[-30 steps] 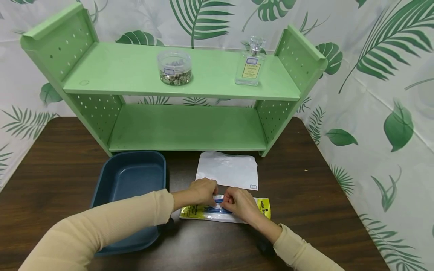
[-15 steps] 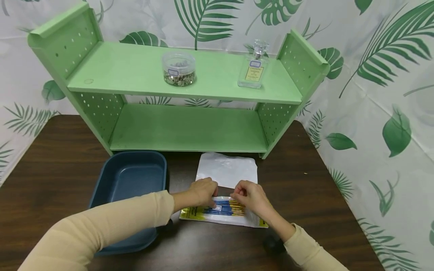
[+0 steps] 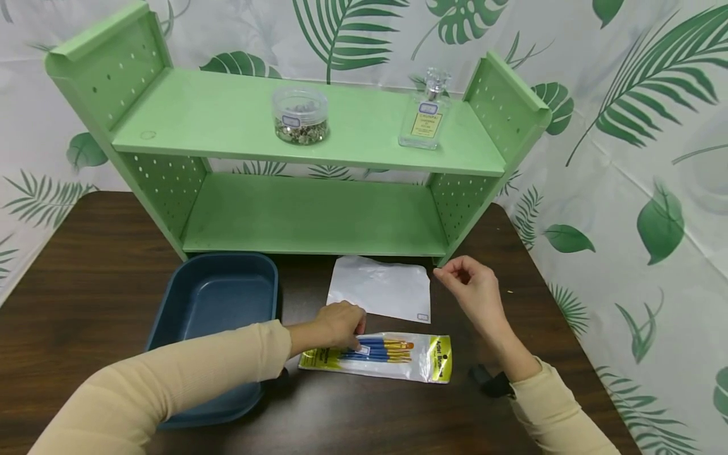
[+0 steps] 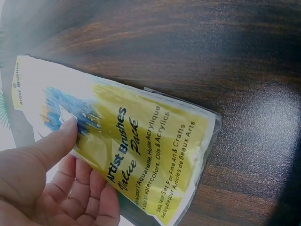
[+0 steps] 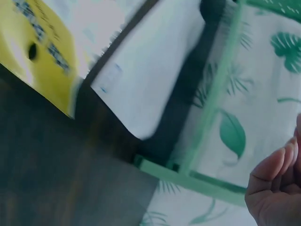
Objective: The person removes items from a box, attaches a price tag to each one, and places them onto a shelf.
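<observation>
A clear-and-yellow pack of artist brushes lies on the table, with blue-handled paintbrushes showing through its plastic. My left hand pinches its near-left part: in the left wrist view the thumb presses on top by a small white label, and the other fingers curl at the pack's edge. To the right of the pack, raised over the table, is my right hand. Its thumb and forefinger tips are together, and nothing shows between them. In the right wrist view only part of that hand appears.
A blue tray stands left of the pack, partly under the left sleeve. Behind the pack lies a white sheet. A green shelf at the back bears a clear jar and a glass perfume bottle.
My right hand has left the pack and moved right and away, uncovering the brushes and the yellow right end. My left hand keeps its place on the pack.
</observation>
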### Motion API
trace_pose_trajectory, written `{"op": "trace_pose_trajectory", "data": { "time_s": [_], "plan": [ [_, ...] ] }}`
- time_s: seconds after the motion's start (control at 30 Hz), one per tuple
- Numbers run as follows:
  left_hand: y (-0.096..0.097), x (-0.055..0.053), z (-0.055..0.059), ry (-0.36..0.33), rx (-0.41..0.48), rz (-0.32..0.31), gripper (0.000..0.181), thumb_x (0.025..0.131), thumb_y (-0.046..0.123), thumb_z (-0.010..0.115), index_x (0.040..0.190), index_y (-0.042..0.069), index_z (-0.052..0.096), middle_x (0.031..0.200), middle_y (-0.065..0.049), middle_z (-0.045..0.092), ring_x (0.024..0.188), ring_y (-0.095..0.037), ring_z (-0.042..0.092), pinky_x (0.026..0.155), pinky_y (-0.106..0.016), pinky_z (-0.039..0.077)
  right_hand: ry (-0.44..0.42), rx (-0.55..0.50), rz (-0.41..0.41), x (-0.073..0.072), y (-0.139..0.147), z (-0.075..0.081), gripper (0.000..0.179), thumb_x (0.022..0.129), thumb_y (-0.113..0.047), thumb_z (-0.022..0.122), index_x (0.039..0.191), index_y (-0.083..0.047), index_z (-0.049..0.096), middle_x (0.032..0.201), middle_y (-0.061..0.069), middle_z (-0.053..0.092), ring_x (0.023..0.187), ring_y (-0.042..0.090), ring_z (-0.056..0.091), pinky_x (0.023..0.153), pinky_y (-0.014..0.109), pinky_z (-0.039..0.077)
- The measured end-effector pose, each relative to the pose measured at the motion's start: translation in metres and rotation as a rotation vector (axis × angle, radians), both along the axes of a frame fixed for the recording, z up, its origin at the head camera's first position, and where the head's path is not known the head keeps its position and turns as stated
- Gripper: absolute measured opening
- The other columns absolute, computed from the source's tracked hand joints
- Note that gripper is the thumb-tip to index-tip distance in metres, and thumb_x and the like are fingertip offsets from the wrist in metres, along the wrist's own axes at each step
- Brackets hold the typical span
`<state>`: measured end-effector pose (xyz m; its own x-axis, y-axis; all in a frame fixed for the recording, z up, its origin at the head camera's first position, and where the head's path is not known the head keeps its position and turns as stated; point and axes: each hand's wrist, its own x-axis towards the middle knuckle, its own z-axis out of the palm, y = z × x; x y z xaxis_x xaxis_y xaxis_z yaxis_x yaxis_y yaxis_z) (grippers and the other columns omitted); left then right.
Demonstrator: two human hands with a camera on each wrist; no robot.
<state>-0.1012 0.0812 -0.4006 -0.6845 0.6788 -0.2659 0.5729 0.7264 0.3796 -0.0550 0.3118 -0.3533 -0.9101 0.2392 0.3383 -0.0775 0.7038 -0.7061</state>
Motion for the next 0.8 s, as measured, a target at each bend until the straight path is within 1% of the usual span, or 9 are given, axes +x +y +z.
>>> {"op": "trace_pose_trajectory", "data": {
  "time_s": [0.17, 0.27, 0.37, 0.47, 0.63, 0.73, 0.8],
  "plan": [
    [0.0, 0.0, 0.0, -0.001, -0.002, -0.007, 0.026, 0.071, 0.024, 0.082, 0.071, 0.016, 0.058, 0.068, 0.005, 0.051, 0.069, -0.012, 0.049, 0.06, -0.03, 0.041, 0.126, -0.193, -0.091, -0.006, 0.011, 0.018, 0.016, 0.085, -0.011, 0.069, 0.084, 0.003, 0.061, 0.068, -0.003, 0.053, 0.059, 0.006, 0.046, 0.049, 0.017, 0.037],
    [0.0, 0.0, 0.0, -0.002, -0.008, -0.013, 0.024, 0.072, 0.024, 0.082, 0.071, 0.017, 0.059, 0.068, 0.006, 0.052, 0.069, -0.012, 0.049, 0.06, -0.03, 0.04, 0.229, -0.334, -0.13, -0.012, 0.017, 0.027, 0.011, 0.085, -0.007, 0.069, 0.087, 0.0, 0.061, 0.072, -0.005, 0.055, 0.059, 0.006, 0.05, 0.05, 0.015, 0.041],
    [0.0, -0.001, 0.0, -0.003, -0.009, -0.021, 0.023, 0.072, 0.025, 0.081, 0.07, 0.017, 0.06, 0.068, 0.006, 0.052, 0.069, -0.012, 0.049, 0.059, -0.029, 0.04, 0.338, -0.488, -0.145, -0.022, 0.023, 0.035, 0.01, 0.084, -0.002, 0.068, 0.089, -0.005, 0.061, 0.079, -0.003, 0.058, 0.065, 0.007, 0.055, 0.059, 0.013, 0.047],
    [0.0, -0.001, 0.001, -0.005, -0.011, -0.027, 0.023, 0.073, 0.024, 0.081, 0.069, 0.018, 0.06, 0.069, 0.006, 0.052, 0.069, -0.011, 0.048, 0.059, -0.029, 0.039, 0.404, -0.588, -0.165, -0.031, 0.028, 0.04, 0.014, 0.083, 0.0, 0.069, 0.091, -0.008, 0.061, 0.085, 0.0, 0.059, 0.073, 0.009, 0.056, 0.067, 0.013, 0.049],
    [0.0, -0.001, -0.001, -0.016, -0.011, -0.024, 0.024, 0.073, 0.024, 0.081, 0.067, 0.018, 0.058, 0.068, 0.006, 0.052, 0.068, -0.011, 0.047, 0.059, -0.029, 0.038, 0.424, -0.638, -0.204, -0.044, 0.032, 0.045, 0.018, 0.082, 0.001, 0.069, 0.098, -0.003, 0.063, 0.092, 0.001, 0.06, 0.084, 0.011, 0.056, 0.072, 0.014, 0.048],
    [0.001, -0.001, -0.002, -0.017, -0.013, -0.023, 0.025, 0.073, 0.024, 0.081, 0.066, 0.018, 0.057, 0.068, 0.006, 0.051, 0.068, -0.011, 0.047, 0.059, -0.028, 0.038, 0.408, -0.65, -0.206, -0.049, 0.032, 0.045, 0.021, 0.082, 0.001, 0.069, 0.102, 0.0, 0.064, 0.093, 0.001, 0.061, 0.087, 0.011, 0.057, 0.074, 0.014, 0.048],
    [0.001, -0.001, -0.002, -0.013, -0.013, -0.023, 0.026, 0.073, 0.024, 0.081, 0.066, 0.018, 0.057, 0.068, 0.007, 0.051, 0.068, -0.011, 0.047, 0.059, -0.028, 0.038, 0.385, -0.625, -0.21, -0.053, 0.033, 0.045, 0.02, 0.083, 0.0, 0.069, 0.103, -0.001, 0.065, 0.092, -0.002, 0.062, 0.088, 0.011, 0.057, 0.075, 0.015, 0.047]
  ]
}}
